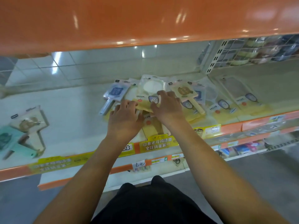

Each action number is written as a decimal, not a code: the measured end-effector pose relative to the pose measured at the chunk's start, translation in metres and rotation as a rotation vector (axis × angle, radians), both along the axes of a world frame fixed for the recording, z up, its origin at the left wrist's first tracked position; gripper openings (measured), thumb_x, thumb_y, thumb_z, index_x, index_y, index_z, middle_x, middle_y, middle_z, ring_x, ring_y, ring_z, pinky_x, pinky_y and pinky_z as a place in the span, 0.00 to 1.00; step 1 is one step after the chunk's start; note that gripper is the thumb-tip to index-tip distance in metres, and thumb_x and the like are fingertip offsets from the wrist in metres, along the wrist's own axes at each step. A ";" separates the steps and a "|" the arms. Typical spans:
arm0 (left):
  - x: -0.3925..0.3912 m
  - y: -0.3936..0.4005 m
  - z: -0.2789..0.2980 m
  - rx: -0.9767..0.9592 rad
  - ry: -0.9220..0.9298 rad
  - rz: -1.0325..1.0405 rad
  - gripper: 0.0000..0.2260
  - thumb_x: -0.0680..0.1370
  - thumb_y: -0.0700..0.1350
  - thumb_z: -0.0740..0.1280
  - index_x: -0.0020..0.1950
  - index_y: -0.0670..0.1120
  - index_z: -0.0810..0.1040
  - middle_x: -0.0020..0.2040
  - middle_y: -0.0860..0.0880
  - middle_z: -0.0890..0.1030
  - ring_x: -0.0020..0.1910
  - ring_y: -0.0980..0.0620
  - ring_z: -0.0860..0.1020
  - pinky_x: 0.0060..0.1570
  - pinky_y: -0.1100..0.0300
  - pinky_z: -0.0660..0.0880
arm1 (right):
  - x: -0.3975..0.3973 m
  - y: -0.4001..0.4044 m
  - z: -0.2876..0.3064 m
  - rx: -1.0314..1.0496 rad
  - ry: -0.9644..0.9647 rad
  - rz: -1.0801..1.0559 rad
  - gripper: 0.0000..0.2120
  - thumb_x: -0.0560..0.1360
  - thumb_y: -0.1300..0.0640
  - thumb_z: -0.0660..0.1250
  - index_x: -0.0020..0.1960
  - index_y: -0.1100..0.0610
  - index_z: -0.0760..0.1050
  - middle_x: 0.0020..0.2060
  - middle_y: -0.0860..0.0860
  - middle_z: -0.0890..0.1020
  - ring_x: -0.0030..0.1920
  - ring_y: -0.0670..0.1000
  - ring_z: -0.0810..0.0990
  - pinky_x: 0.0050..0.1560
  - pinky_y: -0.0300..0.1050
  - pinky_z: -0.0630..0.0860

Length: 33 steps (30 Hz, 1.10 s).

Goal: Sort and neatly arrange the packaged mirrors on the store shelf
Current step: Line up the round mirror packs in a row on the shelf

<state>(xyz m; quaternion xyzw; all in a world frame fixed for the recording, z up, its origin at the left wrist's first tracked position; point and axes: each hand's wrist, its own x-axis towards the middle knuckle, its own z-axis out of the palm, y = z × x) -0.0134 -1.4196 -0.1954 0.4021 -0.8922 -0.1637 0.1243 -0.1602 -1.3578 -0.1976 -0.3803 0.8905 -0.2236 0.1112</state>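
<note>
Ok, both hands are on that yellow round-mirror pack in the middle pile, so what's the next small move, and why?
Probably slide the yellow pack right, onto the yellow packs of the same kind. It lies skewed across a mixed pile, over the blue handled mirror and beside the pink one. The left hand and right hand already rest on its near edge.

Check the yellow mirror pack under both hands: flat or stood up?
Flat. The yellow mirror pack lies face-up on the shelf atop other packs, left hand and right hand touching it.
</note>
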 end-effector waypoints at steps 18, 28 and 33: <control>0.000 -0.012 -0.001 0.017 -0.004 0.130 0.17 0.78 0.53 0.61 0.64 0.47 0.72 0.62 0.47 0.72 0.61 0.45 0.72 0.56 0.51 0.69 | -0.006 -0.082 -0.014 0.350 0.103 0.002 0.29 0.74 0.34 0.57 0.71 0.45 0.63 0.73 0.66 0.58 0.66 0.72 0.62 0.64 0.67 0.61; 0.000 -0.013 -0.006 0.025 0.020 0.127 0.16 0.78 0.53 0.61 0.62 0.48 0.72 0.61 0.48 0.73 0.62 0.46 0.71 0.57 0.50 0.69 | -0.019 -0.060 -0.021 0.096 0.096 0.072 0.15 0.77 0.51 0.60 0.64 0.49 0.70 0.58 0.55 0.71 0.56 0.63 0.66 0.54 0.55 0.66; 0.001 -0.013 -0.006 0.040 0.020 0.115 0.16 0.77 0.52 0.61 0.63 0.49 0.72 0.62 0.48 0.72 0.62 0.46 0.71 0.58 0.50 0.69 | -0.029 -0.046 -0.023 -0.021 0.075 0.091 0.14 0.77 0.51 0.60 0.62 0.48 0.73 0.62 0.55 0.72 0.57 0.63 0.71 0.56 0.52 0.65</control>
